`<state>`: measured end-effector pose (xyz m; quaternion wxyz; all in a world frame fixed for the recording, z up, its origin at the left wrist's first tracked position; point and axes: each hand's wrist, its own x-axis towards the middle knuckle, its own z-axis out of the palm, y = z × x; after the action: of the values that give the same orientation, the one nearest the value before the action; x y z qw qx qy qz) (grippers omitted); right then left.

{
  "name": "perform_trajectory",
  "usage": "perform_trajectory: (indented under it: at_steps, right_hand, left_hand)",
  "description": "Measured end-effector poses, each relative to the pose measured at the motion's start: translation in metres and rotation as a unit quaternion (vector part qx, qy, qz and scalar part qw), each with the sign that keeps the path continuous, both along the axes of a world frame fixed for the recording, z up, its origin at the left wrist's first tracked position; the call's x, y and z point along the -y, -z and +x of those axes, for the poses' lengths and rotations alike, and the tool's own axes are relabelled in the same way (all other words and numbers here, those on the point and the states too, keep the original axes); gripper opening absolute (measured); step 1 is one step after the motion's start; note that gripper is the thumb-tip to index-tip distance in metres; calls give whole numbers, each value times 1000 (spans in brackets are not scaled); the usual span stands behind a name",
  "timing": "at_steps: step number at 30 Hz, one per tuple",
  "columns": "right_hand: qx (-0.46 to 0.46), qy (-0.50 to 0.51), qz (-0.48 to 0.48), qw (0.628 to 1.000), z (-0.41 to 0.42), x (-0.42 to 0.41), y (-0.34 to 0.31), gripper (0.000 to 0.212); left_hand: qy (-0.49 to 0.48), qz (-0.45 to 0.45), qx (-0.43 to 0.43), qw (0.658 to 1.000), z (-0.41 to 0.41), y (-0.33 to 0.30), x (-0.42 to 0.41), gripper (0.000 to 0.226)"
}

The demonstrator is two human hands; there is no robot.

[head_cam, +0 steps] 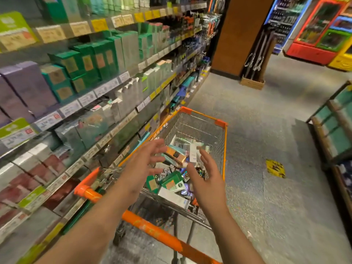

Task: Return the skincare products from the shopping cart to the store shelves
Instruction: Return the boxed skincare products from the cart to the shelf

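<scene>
Fingers [158,147] of both hands are spread wide, nothing held. The shelves [106,86] run along the left; the cart [225,149] stands near, products [171,180] heaped inside. Left hand [142,164] and right hand [203,176] are poised above; a box must be chosen and gripped next.

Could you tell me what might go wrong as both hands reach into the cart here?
The products lie in a loose heap in the cart, so lifting one may topple others. Both the left hand and right hand are open above the same spot and might collide. The picture is blurred, so mis-shelving seems possible.
</scene>
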<state>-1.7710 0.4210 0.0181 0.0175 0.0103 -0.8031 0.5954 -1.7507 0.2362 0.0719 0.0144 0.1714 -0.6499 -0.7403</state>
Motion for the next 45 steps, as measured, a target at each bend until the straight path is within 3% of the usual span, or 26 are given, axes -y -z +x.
perform_trajectory:
  at_steps: [3, 7, 14, 18, 21, 27, 30, 39, 43, 45]
  right_hand:
    - [28, 5, 6, 1000, -4, -6, 8, 45]
    - [74, 10, 16, 997, -13, -3, 20, 43]
    - [140, 60, 11, 988, -28, 15, 41, 43]
    - [186, 80, 47, 978, -38, 24, 64, 48]
    - [229, 85, 66, 968, -41, 26, 80, 51]
    - [321, 58, 84, 942, -56, 16, 107, 63]
    - [365, 47, 100, 925, -67, 9, 132, 70]
    - [456, -20, 115, 882, -112, 0, 223, 53]
    - [513, -105, 145, 840, -131, -2, 260, 60]
    - [501, -133, 173, 838, -143, 3, 277, 70]
  left_hand:
    - [19, 4, 15, 1000, -10, 6, -1, 36]
    - [52, 15, 23, 998, -28, 18, 7, 63]
    - [101, 22, 67, 992, -68, 41, 37, 39]
    - [112, 22, 91, 989, -89, 55, 61, 55]
    - [111, 33, 116, 987, -101, 64, 69, 55]
    - [133, 6, 158, 979, -118, 88, 65, 31]
    - [131, -8, 182, 975, -127, 98, 59, 31]
    - [62, -19, 260, 963, -160, 138, 38, 28]
    - [44, -39, 271, 961, -164, 165, 34, 17]
    - [42, -43, 280, 958, -164, 175, 33, 19]
